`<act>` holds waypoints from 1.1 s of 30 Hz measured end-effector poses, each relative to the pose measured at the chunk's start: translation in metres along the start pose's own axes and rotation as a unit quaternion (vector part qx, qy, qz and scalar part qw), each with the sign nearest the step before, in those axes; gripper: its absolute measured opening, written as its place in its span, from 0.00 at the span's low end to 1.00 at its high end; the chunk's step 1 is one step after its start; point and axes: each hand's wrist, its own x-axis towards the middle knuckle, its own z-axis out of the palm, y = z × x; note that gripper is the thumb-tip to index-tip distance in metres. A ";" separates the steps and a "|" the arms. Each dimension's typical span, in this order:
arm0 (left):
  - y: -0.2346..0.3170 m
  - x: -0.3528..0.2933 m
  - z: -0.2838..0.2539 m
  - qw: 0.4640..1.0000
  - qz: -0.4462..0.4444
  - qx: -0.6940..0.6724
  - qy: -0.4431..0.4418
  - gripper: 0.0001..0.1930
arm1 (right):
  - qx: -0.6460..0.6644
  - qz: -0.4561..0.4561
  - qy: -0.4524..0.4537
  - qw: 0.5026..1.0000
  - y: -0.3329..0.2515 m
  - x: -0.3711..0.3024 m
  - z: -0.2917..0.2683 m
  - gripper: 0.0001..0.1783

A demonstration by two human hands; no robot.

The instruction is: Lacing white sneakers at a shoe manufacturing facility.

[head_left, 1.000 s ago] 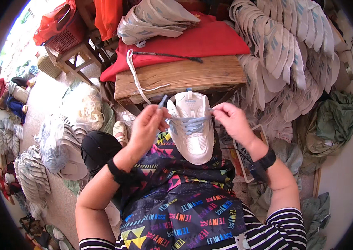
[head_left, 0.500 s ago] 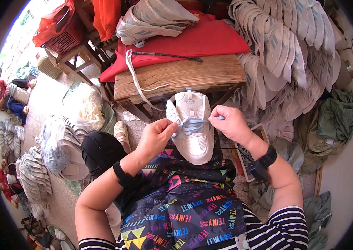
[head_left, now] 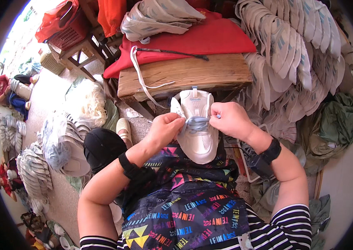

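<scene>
**lace_newbie:** Quick one on lacing. The white sneaker (head_left: 197, 129) is propped on the lap, toe pointing toward the body, just in front of the wooden bench (head_left: 184, 75). The pale blue lace (head_left: 196, 124) is pinched at its left end by the left hand (head_left: 166, 129), fingers closed on it, and the right end is gripped the same way by the right hand (head_left: 230, 121). How should the tightening be done from here?

**sole_sister:** Probably best if both ends are pulled outward evenly, so the crossings are kept flat over the tongue and nothing gets twisted. The shoe should be held steady on the lap while tension is taken up row by row. Slack is likely to be left lower down if only the top gets yanked.
</scene>
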 end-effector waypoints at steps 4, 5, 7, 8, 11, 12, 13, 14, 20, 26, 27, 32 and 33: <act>0.017 -0.003 -0.010 0.926 0.160 0.339 0.051 0.08 | -0.197 -0.244 0.130 0.941 0.002 -0.004 0.002 0.05; 0.023 -0.003 -0.011 0.882 0.237 0.402 0.067 0.07 | -0.234 -0.301 0.136 0.914 0.001 -0.005 0.000 0.07; 0.039 -0.009 -0.013 0.838 0.255 0.474 0.094 0.14 | -0.256 -0.287 0.104 0.917 0.004 -0.004 -0.001 0.09; 0.047 -0.009 -0.013 0.786 0.354 0.498 0.094 0.16 | -0.277 -0.273 0.070 0.919 0.003 -0.002 -0.003 0.11; 0.049 -0.006 -0.017 0.708 0.433 0.554 0.061 0.18 | -0.328 -0.321 0.162 0.874 -0.009 0.000 -0.015 0.06; 0.047 -0.004 -0.018 0.728 0.404 0.553 0.018 0.18 | -0.314 -0.371 0.229 0.843 -0.006 0.007 -0.013 0.07; 0.046 -0.001 -0.019 0.746 0.375 0.550 -0.025 0.17 | -0.315 -0.372 0.230 0.843 -0.005 0.009 -0.015 0.07; 0.046 0.001 -0.021 0.745 0.376 0.550 -0.025 0.17 | -0.299 -0.373 0.162 0.863 -0.003 0.010 -0.018 0.11; 0.038 0.012 -0.026 0.767 0.373 0.521 -0.018 0.07 | -0.256 -0.388 -0.012 0.885 0.015 0.024 -0.037 0.14; 0.021 0.016 -0.013 0.841 0.347 0.415 0.007 0.07 | -0.014 -0.267 -0.062 0.962 0.018 0.019 -0.024 0.08; 0.015 0.016 -0.010 0.855 0.349 0.381 0.040 0.06 | 0.031 -0.232 -0.046 0.971 0.017 0.018 -0.019 0.09; 0.022 0.007 0.007 0.882 0.334 0.310 0.119 0.06 | 0.132 -0.164 0.006 0.977 0.001 0.017 0.000 0.10; 0.035 -0.002 0.011 0.918 0.307 0.237 0.083 0.07 | 0.181 -0.146 0.014 0.973 -0.007 0.015 -0.003 0.11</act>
